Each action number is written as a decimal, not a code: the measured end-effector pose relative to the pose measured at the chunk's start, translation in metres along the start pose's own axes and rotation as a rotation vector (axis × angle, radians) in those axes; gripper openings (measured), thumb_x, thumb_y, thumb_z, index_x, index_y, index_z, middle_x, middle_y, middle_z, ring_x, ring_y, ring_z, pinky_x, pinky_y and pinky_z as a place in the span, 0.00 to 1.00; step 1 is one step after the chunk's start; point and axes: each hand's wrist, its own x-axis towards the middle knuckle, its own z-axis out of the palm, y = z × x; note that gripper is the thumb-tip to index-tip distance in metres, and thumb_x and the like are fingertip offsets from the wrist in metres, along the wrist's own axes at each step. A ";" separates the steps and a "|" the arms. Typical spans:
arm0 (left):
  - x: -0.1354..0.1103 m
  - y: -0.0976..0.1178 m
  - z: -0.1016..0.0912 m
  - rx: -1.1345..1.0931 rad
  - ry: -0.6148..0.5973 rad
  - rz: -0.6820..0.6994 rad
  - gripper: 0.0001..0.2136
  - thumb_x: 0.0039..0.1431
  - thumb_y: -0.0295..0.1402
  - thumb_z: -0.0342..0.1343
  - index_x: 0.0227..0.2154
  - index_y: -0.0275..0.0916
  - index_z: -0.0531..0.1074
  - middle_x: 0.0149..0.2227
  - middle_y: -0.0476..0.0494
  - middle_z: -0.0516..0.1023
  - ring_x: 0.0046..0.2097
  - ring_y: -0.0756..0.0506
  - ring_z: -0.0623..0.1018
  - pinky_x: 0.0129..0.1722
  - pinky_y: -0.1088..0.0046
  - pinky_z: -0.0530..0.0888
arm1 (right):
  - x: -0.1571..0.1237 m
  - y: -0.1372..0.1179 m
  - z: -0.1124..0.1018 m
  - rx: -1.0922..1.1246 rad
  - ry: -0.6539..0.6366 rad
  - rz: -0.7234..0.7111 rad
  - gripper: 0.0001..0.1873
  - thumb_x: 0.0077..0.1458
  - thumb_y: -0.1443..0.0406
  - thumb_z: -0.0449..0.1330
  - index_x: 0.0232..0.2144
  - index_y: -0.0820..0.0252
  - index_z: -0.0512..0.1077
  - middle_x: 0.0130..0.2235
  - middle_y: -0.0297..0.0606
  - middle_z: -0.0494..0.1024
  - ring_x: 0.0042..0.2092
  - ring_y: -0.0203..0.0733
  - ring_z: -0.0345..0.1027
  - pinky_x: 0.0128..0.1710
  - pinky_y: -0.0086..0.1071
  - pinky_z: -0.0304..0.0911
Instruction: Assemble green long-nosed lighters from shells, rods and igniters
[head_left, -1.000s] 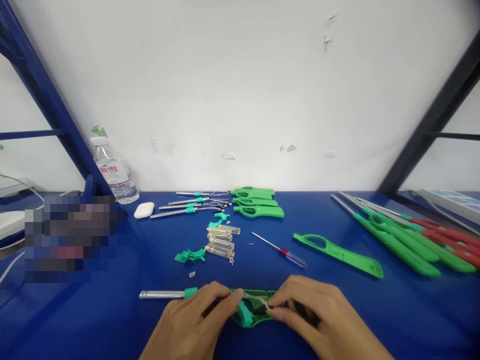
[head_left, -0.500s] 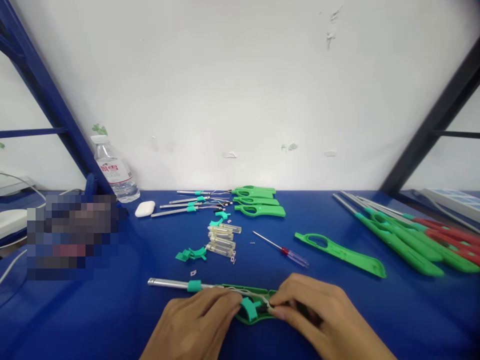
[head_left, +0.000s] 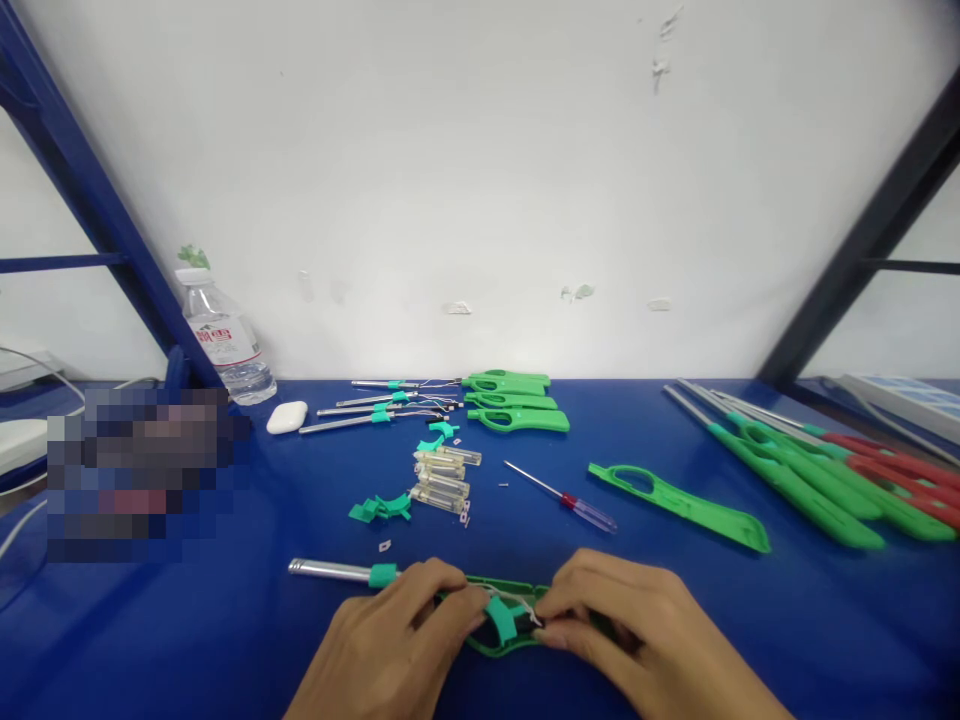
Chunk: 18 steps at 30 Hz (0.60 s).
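A green lighter handle half [head_left: 491, 650] lies open side up on the blue table in front of me. A metal lighter tube [head_left: 330, 570] with a teal collar [head_left: 383, 575] runs out from it to the left. My left hand [head_left: 401, 630] is closed over the tube's inner end and the handle half, fingertips at the left edge of a teal trigger [head_left: 501, 620]. Thin wires [head_left: 517, 598] lead past the trigger to a dark part. My right hand [head_left: 622, 620] pinches the wire ends beside that part, thumb and forefinger together; the rest of the handle is hidden beneath it.
A screwdriver [head_left: 589, 512], a loose screw [head_left: 503, 485] and another green handle half [head_left: 697, 510] lie ahead. Clear fuel tanks [head_left: 442, 485], teal triggers [head_left: 382, 507] and tube assemblies [head_left: 367, 410] are further left. Several lighters [head_left: 795, 485] lie right; a water bottle [head_left: 229, 345] stands back left.
My left hand has shifted so its fingers cover more of the tube near the handle. The tube has turned slightly and moved left. My right hand keeps its pinch at the wires.
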 end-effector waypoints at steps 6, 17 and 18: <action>0.002 -0.002 0.003 -0.004 0.042 0.008 0.18 0.73 0.20 0.48 0.56 0.43 0.75 0.44 0.43 0.82 0.39 0.45 0.81 0.41 0.70 0.83 | -0.001 0.001 0.001 -0.054 0.030 -0.051 0.05 0.72 0.61 0.64 0.41 0.49 0.80 0.39 0.27 0.85 0.39 0.34 0.81 0.41 0.21 0.70; 0.014 -0.005 0.006 -0.079 0.076 0.010 0.18 0.72 0.16 0.47 0.52 0.40 0.77 0.41 0.42 0.80 0.39 0.44 0.78 0.33 0.74 0.80 | -0.001 -0.004 0.000 -0.093 0.065 -0.077 0.08 0.75 0.59 0.59 0.42 0.49 0.77 0.40 0.26 0.85 0.38 0.33 0.81 0.41 0.21 0.71; 0.014 -0.005 0.006 -0.074 0.081 0.009 0.18 0.72 0.16 0.46 0.51 0.40 0.77 0.41 0.42 0.80 0.38 0.44 0.79 0.32 0.74 0.80 | -0.001 -0.004 -0.001 -0.098 0.068 -0.088 0.08 0.75 0.59 0.59 0.42 0.49 0.77 0.40 0.26 0.85 0.39 0.33 0.82 0.42 0.21 0.71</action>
